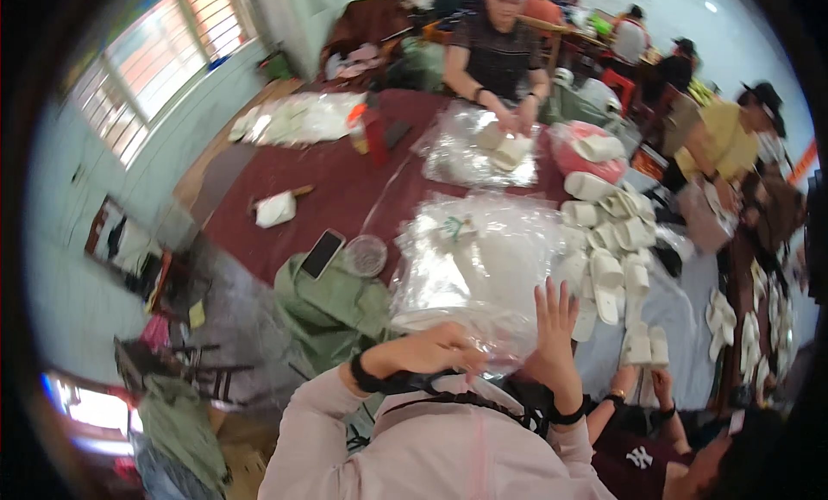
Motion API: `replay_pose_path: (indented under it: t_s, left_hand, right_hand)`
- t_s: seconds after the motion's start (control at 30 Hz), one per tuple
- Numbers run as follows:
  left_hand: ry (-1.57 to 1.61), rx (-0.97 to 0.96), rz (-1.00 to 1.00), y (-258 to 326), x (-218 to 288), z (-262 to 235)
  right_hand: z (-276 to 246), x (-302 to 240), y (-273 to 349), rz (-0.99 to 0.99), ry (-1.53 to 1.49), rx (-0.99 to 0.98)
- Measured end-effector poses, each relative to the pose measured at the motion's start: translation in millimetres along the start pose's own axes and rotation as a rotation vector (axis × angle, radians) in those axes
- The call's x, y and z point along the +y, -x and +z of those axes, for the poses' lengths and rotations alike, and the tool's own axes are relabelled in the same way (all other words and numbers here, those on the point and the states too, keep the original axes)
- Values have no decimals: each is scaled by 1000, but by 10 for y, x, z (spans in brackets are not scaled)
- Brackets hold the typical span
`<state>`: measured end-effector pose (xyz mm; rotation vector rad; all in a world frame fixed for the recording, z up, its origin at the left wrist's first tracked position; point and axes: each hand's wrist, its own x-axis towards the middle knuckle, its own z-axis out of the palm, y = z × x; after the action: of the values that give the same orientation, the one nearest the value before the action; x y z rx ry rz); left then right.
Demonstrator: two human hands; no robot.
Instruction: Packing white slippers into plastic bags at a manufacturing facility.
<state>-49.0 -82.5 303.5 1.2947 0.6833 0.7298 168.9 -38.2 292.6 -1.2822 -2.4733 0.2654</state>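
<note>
Plastic bags, clear and shiny, lie in a flat stack on the dark red desk, straight ahead of both hands. The left hand is at the stack's near edge, fingers curled inward; it is blurred, so I cannot tell whether it grips the film. The right hand is released, fingers spread and pointing away from the body, at the stack's near right corner; contact with the bags is unclear. White slippers are heaped just beyond the right side of the stack, so the right hand is clearly the nearer one. The closest slippers lie roughly lengthwise, near to far.
</note>
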Motion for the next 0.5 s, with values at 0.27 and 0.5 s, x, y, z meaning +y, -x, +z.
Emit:
replay_pose_path:
  t_s: [0.27, 0.5]
  left_hand:
    - [-84, -3, 108, 584, -150, 140]
    - [-441, 572, -584, 1565, -1909, -590]
  right_hand:
    - [359, -129, 9, -134, -307, 7]
    - [428, -215, 154, 183, -397, 315]
